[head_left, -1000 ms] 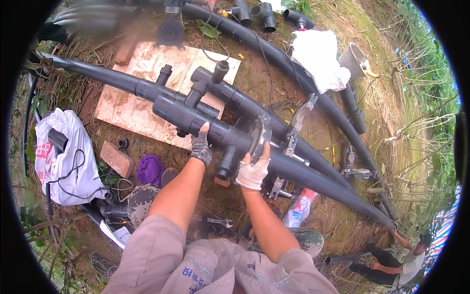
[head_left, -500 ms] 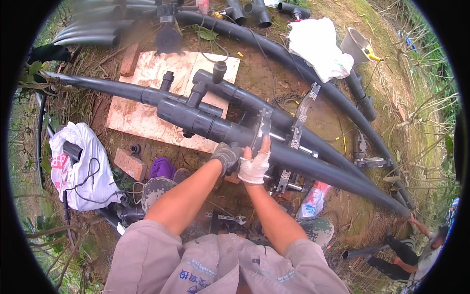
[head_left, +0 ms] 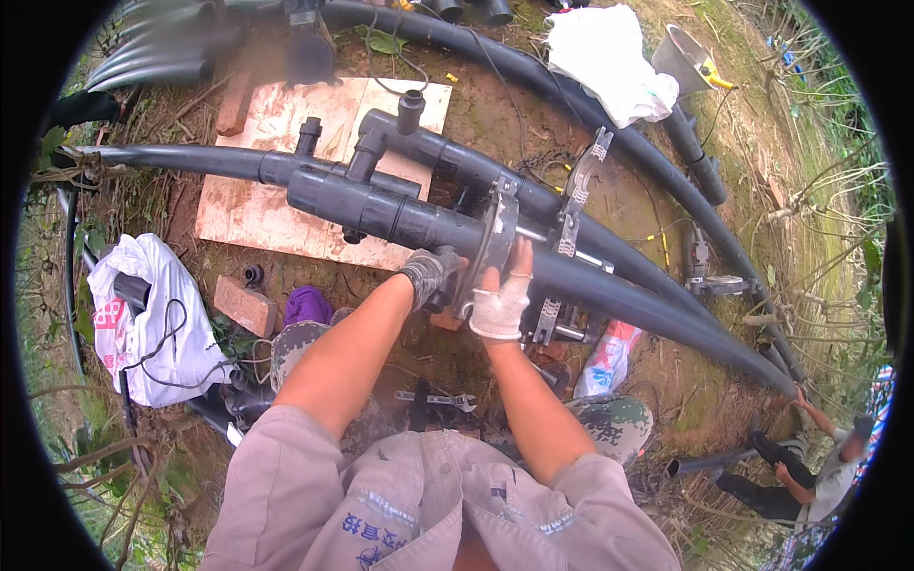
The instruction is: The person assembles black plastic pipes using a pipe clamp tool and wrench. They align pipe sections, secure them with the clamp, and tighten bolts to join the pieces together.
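A thick black plastic pipe (head_left: 609, 281) runs slantwise in front of me, with a black tee fitting (head_left: 367, 205) at its left end. Around the pipe stands a grey metal pipe clamp (head_left: 495, 233). My left hand (head_left: 430, 274), in a grey glove, is closed at the clamp's left side, below the pipe; its fingertips are partly hidden. On the clamp's right, my right hand (head_left: 500, 305) in a white glove lies against clamp and pipe, fingers stretched upward and thumb apart. A second clamp jaw (head_left: 576, 205) stands raised farther right, beside metal guide rods (head_left: 590, 259).
A muddy board (head_left: 276, 214) lies under the fittings. Bricks (head_left: 245, 305), a white plastic bag (head_left: 157, 324) and an adjustable wrench (head_left: 443, 400) lie near me. Beyond the pipes are a white sack (head_left: 609, 62) and a bucket (head_left: 681, 59). Another person (head_left: 819, 481) sits at lower right, touching the pipe's end.
The whole view has shifted slightly, moving the scene up and left. My right hand has moved a little rightward along the pipe, its fingers more spread, and more of the clamp's lower part shows.
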Available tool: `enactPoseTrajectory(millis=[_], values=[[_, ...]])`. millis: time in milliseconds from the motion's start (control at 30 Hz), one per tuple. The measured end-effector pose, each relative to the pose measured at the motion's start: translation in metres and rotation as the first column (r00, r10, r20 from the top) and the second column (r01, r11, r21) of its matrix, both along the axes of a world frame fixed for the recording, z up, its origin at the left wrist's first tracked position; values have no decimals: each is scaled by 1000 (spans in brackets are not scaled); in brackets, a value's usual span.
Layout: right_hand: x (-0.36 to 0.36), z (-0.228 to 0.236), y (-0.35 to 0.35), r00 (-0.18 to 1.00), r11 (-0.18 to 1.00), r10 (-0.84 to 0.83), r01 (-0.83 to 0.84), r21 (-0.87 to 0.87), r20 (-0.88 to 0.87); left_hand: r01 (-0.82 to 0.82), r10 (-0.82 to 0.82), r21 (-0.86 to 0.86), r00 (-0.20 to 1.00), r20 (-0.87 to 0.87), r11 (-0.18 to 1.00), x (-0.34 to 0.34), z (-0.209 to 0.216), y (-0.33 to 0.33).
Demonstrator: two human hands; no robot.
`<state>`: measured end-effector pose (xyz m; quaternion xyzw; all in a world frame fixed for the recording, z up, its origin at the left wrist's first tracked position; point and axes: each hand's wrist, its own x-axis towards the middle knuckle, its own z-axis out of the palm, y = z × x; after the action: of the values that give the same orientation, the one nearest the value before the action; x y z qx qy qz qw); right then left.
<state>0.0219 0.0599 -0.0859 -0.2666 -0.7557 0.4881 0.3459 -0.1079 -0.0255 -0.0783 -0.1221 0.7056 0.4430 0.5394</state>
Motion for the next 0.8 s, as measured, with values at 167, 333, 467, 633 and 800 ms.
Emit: enactPoseTrajectory(millis=[167, 333, 467, 633, 800], values=[[95, -71, -34, 939, 871, -213, 307, -384, 268, 20, -20, -3, 999, -36, 1000, 2, 16, 2], [51, -56, -65, 813, 838, -26, 334, -430, 581, 43, -38, 21, 980, -193, 999, 3, -14, -1], [52, -114, -66, 813, 809, 74, 290, -512, 578, 109, -103, 15, 966, -238, 994, 2, -17, 2], [54, -104, -75, 906, 696, -2, 305, -650, 423, 398, -391, -41, 870, -302, 917, -3, 7, -2], [79, -121, -80, 831, 558, 163, 367, -744, 532, 413, -406, -51, 856, -319, 909, -3, 19, -11]])
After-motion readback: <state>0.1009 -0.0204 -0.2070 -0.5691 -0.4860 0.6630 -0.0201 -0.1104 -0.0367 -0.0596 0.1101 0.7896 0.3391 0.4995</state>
